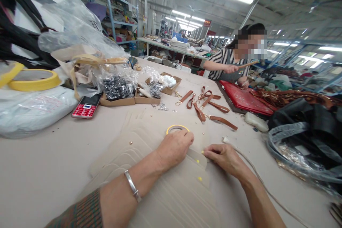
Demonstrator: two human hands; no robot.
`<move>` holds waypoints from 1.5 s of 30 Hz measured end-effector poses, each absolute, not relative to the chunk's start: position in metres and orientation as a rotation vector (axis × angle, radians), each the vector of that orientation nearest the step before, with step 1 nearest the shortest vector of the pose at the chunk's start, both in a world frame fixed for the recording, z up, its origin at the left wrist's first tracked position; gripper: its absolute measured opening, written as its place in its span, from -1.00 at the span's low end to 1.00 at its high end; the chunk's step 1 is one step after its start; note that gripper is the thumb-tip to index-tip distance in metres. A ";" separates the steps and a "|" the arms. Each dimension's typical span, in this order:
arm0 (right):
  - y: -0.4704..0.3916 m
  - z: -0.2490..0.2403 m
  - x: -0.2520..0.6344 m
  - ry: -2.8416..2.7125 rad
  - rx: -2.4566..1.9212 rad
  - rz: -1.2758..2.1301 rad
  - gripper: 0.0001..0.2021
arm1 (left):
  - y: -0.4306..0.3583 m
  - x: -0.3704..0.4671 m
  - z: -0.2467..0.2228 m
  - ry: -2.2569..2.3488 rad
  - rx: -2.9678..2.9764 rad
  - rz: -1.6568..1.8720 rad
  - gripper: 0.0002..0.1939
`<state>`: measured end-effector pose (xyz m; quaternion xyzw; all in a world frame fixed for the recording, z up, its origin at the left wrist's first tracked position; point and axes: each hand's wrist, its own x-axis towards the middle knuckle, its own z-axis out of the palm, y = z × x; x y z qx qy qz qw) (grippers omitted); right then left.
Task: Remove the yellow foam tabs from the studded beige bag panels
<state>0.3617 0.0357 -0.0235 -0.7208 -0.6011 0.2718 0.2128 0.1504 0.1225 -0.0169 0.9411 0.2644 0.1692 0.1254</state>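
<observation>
My left hand (176,148), with a silver bangle at its wrist, is closed at the near rim of a roll of yellow tape (178,127); its fingertips are mostly hidden. To its right, my right hand (223,156) pinches a tiny piece of yellow tape (202,152) at the edge of a beige sheet. Below both hands lies a fanned stack of beige sheets (165,192) with rounded corners. Two more yellow bits (199,178) stick near the right edge of the sheets. Small metal studs (130,143) show on some of them.
Brown leather straps (200,108) with metal clasps lie beyond the sheets. Small boxes of metal parts (117,100), a red phone (86,107) and yellow tape rolls (36,79) are left. A cord (256,172) and black bags (307,139) lie right. A co-worker (232,60) holds a mallet over a red pad.
</observation>
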 end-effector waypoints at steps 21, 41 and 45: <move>0.033 -0.021 0.363 -1.754 -1.855 0.911 -0.81 | 0.126 0.150 -0.024 0.622 2.745 0.628 -0.86; 0.034 -0.007 0.315 -1.897 -1.489 -0.055 -0.85 | 0.113 0.150 -0.018 0.497 2.568 0.698 -0.77; 0.034 -0.012 0.311 -1.816 -1.552 -0.125 -0.85 | 0.115 0.152 -0.019 0.553 2.592 0.641 -0.88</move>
